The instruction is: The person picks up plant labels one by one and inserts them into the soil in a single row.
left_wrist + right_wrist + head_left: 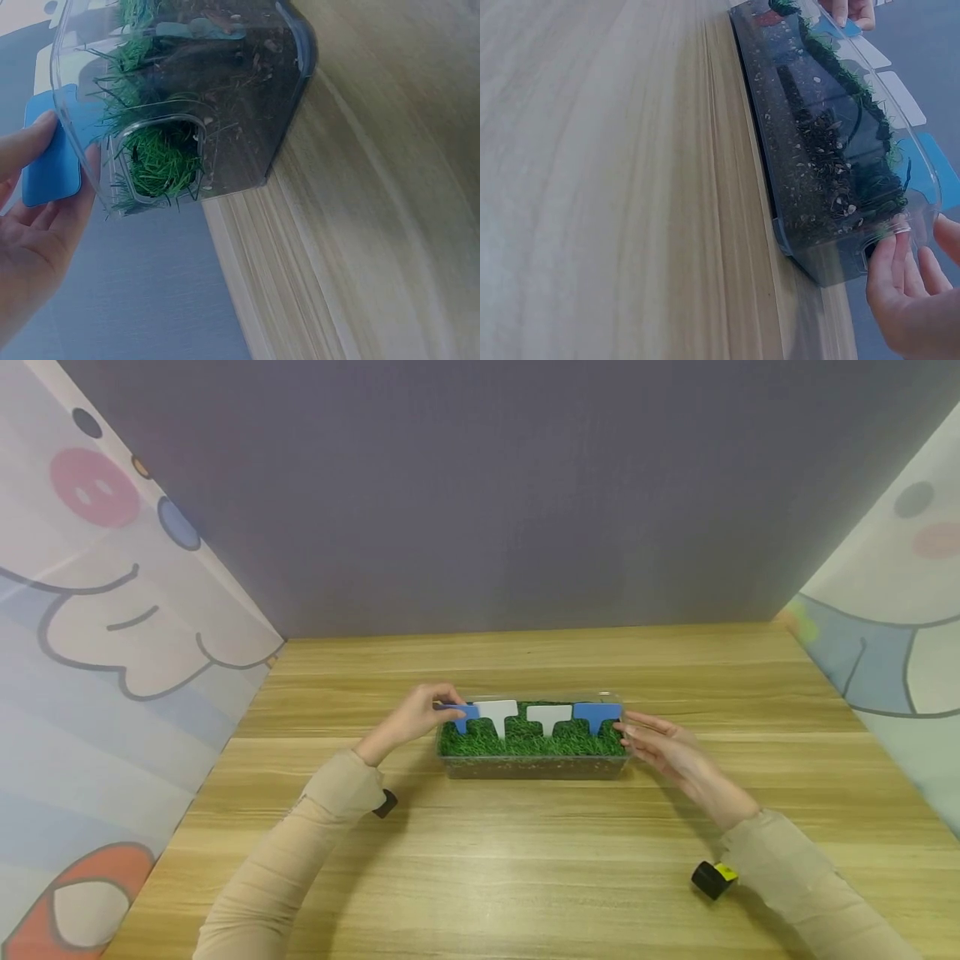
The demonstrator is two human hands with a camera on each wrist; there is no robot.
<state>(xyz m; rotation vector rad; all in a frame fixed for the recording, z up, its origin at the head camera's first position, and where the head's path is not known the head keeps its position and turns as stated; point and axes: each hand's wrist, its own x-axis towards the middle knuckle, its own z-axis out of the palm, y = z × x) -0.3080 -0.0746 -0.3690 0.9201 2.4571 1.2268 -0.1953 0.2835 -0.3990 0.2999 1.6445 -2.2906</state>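
Note:
A long clear plastic planter box point(536, 769) holds dark soil and green grass point(517, 746). T-shaped plant labels stand in a row in the grass: a blue label point(467, 716) at the left end, a white label point(497, 710), another white label point(550, 715) and a second blue label point(597, 715) at the right. My left hand point(420, 714) pinches the left blue label between thumb and fingers, as the left wrist view also shows. At the other end, my right hand point(675, 753) grips the box, fingers point(889, 274) in the end-wall opening and thumb by the rim.
The box stands on a wood-grain table point(480, 868), before a grey back wall point(480, 502). Cartoon-printed sheets flank the table, a left sheet point(97, 718) and a right sheet point(892, 635). A small black device point(712, 880) sits at the right wrist.

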